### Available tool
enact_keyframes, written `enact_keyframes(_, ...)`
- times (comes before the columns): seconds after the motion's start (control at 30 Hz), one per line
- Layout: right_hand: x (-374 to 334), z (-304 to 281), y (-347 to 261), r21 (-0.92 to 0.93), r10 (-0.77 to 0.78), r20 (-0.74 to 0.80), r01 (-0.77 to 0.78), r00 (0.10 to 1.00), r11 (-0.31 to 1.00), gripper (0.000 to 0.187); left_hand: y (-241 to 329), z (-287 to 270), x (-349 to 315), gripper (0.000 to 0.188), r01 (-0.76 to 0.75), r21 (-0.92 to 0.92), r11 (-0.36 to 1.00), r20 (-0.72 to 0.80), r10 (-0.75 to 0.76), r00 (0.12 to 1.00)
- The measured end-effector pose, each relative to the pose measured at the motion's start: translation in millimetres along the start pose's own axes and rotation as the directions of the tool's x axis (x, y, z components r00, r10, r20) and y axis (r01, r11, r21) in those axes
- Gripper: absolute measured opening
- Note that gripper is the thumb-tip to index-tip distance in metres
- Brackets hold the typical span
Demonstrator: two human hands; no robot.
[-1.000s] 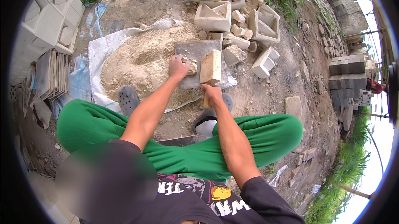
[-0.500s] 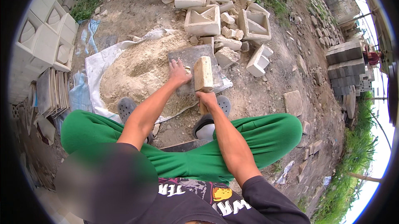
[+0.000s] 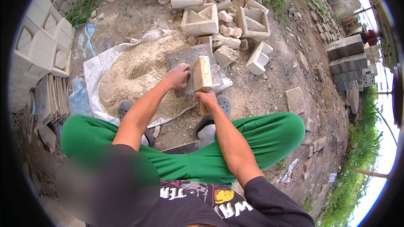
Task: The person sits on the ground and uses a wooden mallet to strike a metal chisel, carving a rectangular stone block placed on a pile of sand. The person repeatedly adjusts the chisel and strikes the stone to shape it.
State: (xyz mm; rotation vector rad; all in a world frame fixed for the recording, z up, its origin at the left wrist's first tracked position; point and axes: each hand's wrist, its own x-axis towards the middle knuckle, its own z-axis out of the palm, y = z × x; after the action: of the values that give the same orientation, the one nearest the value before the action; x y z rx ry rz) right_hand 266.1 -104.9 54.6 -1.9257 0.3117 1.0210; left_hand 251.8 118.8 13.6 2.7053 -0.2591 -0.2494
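The right hand [image 3: 205, 99] grips the wooden mallet [image 3: 202, 73], its head over the dark slab [image 3: 176, 58] beside the sandy heap [image 3: 136, 65], and safe striking calls for the curled left hand [image 3: 179, 76], whose contents I cannot tell, to be clear.

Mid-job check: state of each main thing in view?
Right hand: closed.
Wooden mallet: gripped in right hand.
Left hand: fingers curled, contents unclear.
Dark slab: lying flat.
White sack: spread out, partly covered.
Powder heap: loose, uneven.
Pale blocks: piled, some broken.
Grey blocks: stacked.
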Motion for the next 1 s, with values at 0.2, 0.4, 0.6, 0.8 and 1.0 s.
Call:
enact_keyframes(0.2,-2.1,1.1,0.6,-0.022,-0.043,-0.015,0.042,0.999,0.999,0.027,-2.9,-9.5,-26.2,0.069,-0.131,0.06,0.99,-0.186,0.14,0.973)
enact_keyframes(0.4,16.0,1.0,21.4,-0.196,-0.27,-0.151,0.239,0.951,0.951,0.031,24.5,2.8,-45.5,0.084,0.288,-0.136,0.948,-0.388,-0.319,0.865)
enact_keyframes(0.6,-15.4,13.4,-20.6,-0.337,-0.291,-0.148,0.229,0.945,0.913,0.045,21.0,12.6,-57.4,0.081,0.389,-0.204,0.898,-0.329,-0.437,0.837)
enact_keyframes(0.8,8.4,17.0,-11.3,-0.288,-0.45,-0.141,0.399,0.882,0.871,0.04,33.3,3.6,-52.2,0.076,0.443,-0.194,0.875,-0.269,-0.481,0.834)
enact_keyframes(1.0,8.5,17.1,-21.9,-0.556,-0.245,-0.083,0.159,0.966,0.816,0.045,36.9,11.0,-56.9,0.074,0.512,-0.183,0.84,-0.299,-0.543,0.784)
